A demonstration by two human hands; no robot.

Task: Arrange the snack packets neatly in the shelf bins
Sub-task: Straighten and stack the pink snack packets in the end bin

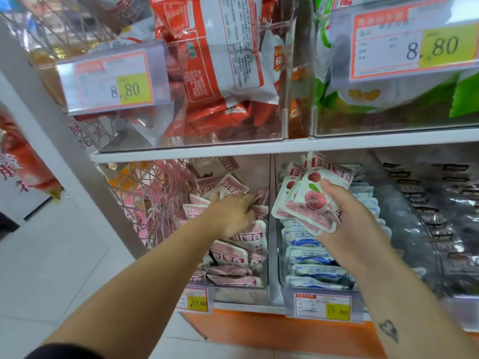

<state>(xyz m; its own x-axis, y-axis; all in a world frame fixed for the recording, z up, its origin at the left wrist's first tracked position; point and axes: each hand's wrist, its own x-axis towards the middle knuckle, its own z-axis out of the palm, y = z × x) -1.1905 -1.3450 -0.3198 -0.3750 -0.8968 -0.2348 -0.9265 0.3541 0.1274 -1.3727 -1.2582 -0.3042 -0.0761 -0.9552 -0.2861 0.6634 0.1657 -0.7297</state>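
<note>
the left hand (233,216) reaches into the clear bin (241,294) on the left of the lower shelf, its fingers down among the loose pink packets (230,255) heaped there. the fingertips are buried in the pile, so i cannot tell whether they grip a packet or only press on it. the right hand (347,224) is held up just in front of the neighbouring bin, thumb on top and fingers beneath, clamped round a fanned stack of pink lychee packets (311,200). under that stack, blue packets (311,255) stand in a tidy front-to-back row in their own bin. further right lie dark packets (440,216), too blurred to read. a white shelf board (311,143) runs above both hands and carries clear bins of red packets (220,60) and green packets (388,99). yellow price tags (324,307) hang on the bin fronts. a wire basket (145,198) stands just left of the pink bin.
</note>
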